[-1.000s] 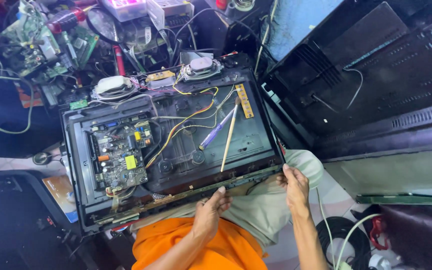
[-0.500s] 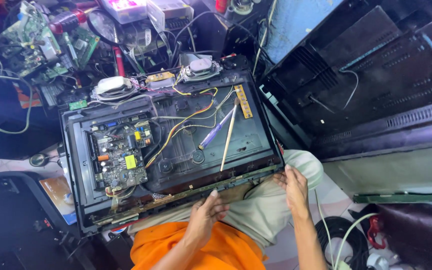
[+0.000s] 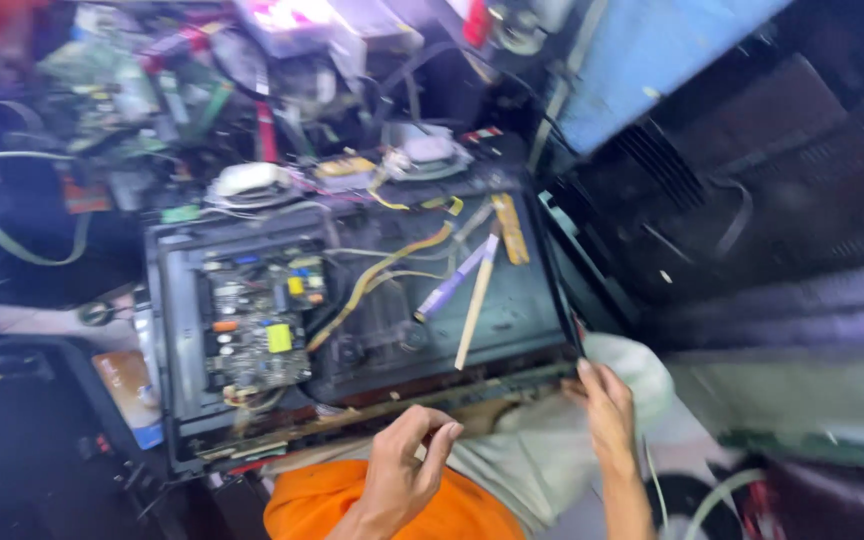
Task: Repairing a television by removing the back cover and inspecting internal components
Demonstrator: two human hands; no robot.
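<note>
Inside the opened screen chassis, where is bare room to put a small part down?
On the dark back panel, right of the pale stick, up to the right edge. The circuit board at the left and the yellow cables in the middle are crowded.

— Any screens here?
— One: the opened flat-panel set lies back-up across the person's lap, dark and rectangular.
— Labels?
— A small yellow square sticker sits on its circuit board, left side.

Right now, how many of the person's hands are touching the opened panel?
1. The right hand grips the opened panel at its near right corner. The left hand hovers just off the near edge, fingers curled; motion blur leaves slight doubt.
</note>
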